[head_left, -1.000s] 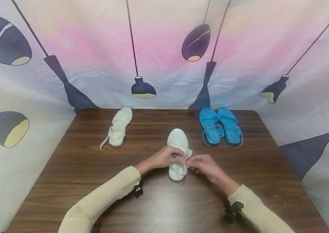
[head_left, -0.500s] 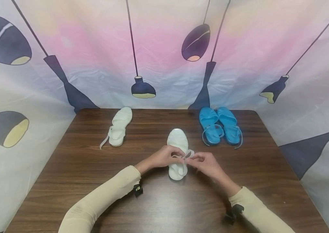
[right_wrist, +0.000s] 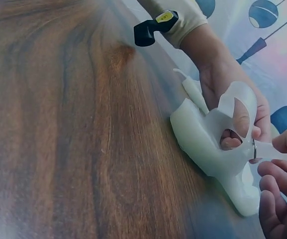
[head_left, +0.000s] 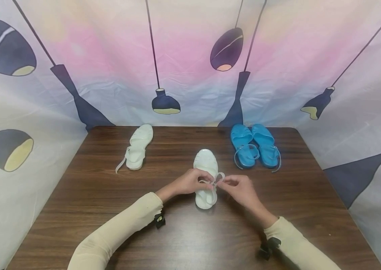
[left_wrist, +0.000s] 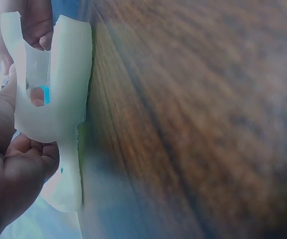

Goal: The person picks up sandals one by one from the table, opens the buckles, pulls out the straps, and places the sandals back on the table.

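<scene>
Head view: a white sandal (head_left: 205, 159) sits sole-down near the middle of a dark wood-grain table (head_left: 190, 240), toe pointing away from the person. The left hand (head_left: 191, 182) reaches over it from the left, thumb and fingers closed on the sandal's ankle strap (head_left: 221, 175). The right hand (head_left: 239, 190) is at the strap from the other side, fingers bent, thumb and fingertips drawn together; a loop of strap rises just beyond the two sets of fingertips.

Markings: a wrist device (head_left: 159, 220) on the left arm carries a yellow patch (right_wrist: 163, 17), plain in the right wrist view; its dark mark is too small to read.

Differences between views: the right wrist view resolves a small metal buckle (right_wrist: 254, 149) on the strap, with the strap end running from it into the right hand's pinch. The same view shows left-hand fingers through the strap's opening. The left wrist view gives the sandal's side low down, its sole edge against the tabletop.

The head view alone shows the layout: a second white sandal (head_left: 140, 140) at far left, strap trailing onto the table; two blue sandals (head_left: 242, 137) side by side at far right; behind, a backdrop (head_left: 190, 48) printed with hanging lamps.
</scene>
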Available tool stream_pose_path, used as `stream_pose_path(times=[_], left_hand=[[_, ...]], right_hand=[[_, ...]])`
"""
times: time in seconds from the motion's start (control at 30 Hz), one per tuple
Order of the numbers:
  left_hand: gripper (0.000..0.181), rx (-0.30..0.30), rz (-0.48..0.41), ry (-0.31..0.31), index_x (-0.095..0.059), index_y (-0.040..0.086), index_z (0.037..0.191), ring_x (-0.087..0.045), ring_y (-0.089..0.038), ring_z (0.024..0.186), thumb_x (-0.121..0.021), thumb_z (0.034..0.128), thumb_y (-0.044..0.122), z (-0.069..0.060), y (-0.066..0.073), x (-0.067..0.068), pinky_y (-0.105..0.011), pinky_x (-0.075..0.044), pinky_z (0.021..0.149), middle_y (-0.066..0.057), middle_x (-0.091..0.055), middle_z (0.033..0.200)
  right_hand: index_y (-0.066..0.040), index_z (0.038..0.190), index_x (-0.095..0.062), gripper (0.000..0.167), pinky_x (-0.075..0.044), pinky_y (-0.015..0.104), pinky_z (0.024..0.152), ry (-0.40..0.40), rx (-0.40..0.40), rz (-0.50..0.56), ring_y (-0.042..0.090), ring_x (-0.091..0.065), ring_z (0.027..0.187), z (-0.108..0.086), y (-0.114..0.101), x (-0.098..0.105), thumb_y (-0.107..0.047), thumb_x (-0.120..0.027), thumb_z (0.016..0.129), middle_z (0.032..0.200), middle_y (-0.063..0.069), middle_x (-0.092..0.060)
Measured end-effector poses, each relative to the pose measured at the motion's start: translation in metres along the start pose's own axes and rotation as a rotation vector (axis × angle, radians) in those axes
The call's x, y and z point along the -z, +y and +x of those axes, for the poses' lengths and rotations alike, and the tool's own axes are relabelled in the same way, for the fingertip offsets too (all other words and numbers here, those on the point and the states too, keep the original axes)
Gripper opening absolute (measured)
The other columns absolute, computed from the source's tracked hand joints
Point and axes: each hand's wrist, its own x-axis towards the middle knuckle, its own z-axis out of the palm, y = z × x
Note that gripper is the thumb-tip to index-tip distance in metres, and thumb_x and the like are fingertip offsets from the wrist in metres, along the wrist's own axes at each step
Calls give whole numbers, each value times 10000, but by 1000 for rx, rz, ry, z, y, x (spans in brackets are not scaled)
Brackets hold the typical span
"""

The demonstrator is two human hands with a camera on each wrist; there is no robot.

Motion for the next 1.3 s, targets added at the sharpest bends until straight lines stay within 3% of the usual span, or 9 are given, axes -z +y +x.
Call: stream_pose_path(times=[0.3, 0.57, 0.8, 1.0, 1.3], left_hand=[[255, 7, 0, -15, -777, 115, 1117, -677, -50, 1005, -796, 908, 259, 2, 0, 1, -233, -543, 893, 45, -765, 1063], [236, 0, -18, -20, -784, 112, 1091, -684, -73, 1005, -801, 903, 253, 2, 1, 1, -245, -546, 898, 41, -768, 1038], [209, -20, 5, -5, -785, 117, 1089, -656, -42, 959, -789, 916, 235, 1, -1, 2, -240, -537, 880, 45, -768, 1032], [203, -13, 9, 2, -783, 115, 1084, -640, -37, 928, -793, 913, 224, 0, -2, 3, -233, -529, 866, 51, -767, 1015], [204, -18, -10, 2, -781, 117, 1088, -635, -30, 911, -789, 917, 229, 2, -1, 2, -231, -529, 853, 67, -766, 993]], right_hand=[[-175, 984, -825, 194, -591, 288, 775, 45, 107, -34, 148, -723, 919, -1, 0, 2, -323, -845, 859, 969, -23, -788], [-133, 996, -823, 238, -600, 307, 760, 78, 129, -49, 157, -731, 897, -4, -2, 5, -319, -852, 851, 974, 1, -790], [-131, 954, -822, 222, -597, 289, 709, 157, 196, -74, 162, -723, 802, -3, -9, 17, -317, -864, 840, 900, 1, -788], [-152, 952, -814, 220, -593, 273, 695, 60, 147, -114, 131, -707, 776, -4, -9, 26, -344, -848, 853, 884, -26, -779], [-129, 958, -802, 236, -593, 286, 696, 24, 78, -130, 140, -709, 770, -13, 1, 34, -342, -837, 862, 870, -9, -769]])
